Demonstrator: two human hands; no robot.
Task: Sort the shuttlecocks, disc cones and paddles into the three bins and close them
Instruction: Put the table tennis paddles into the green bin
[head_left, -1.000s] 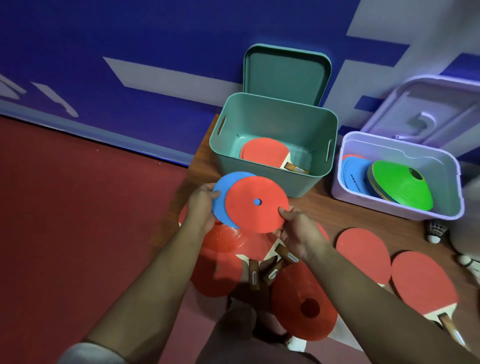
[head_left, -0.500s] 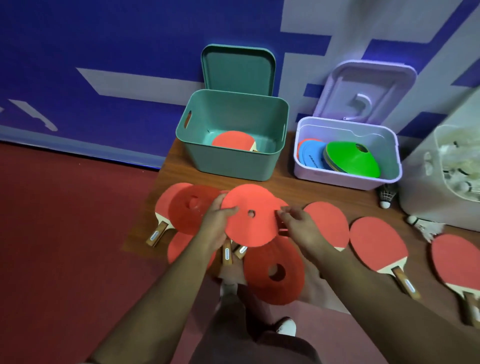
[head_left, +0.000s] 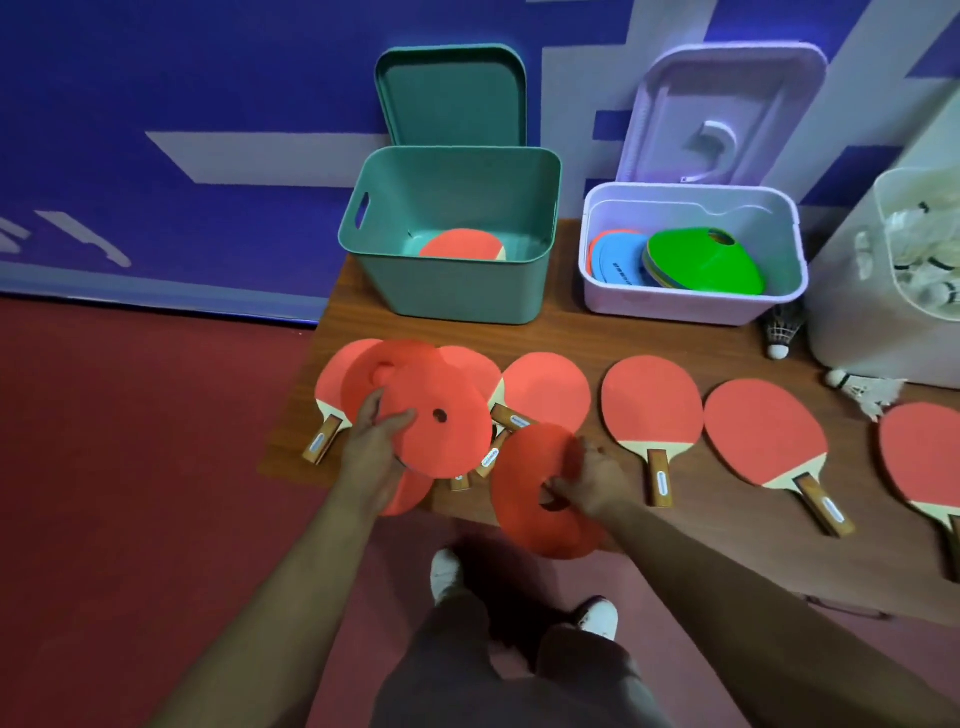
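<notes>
The step in hand looks like gathering red disc cones off the paddle pile. The left hand (head_left: 371, 447) has its grip clamped on a cone (head_left: 441, 415); the right hand (head_left: 589, 480) pinches a second cone (head_left: 540, 493) at its centre hole, overhanging the surface (head_left: 571, 332) edge. Next, both likely go into the lilac bin (head_left: 693, 301), right of the green bin (head_left: 452, 291). The path there is open above the paddles; the lilac bin's lid (head_left: 727, 109) leans behind, clear of the opening.
</notes>
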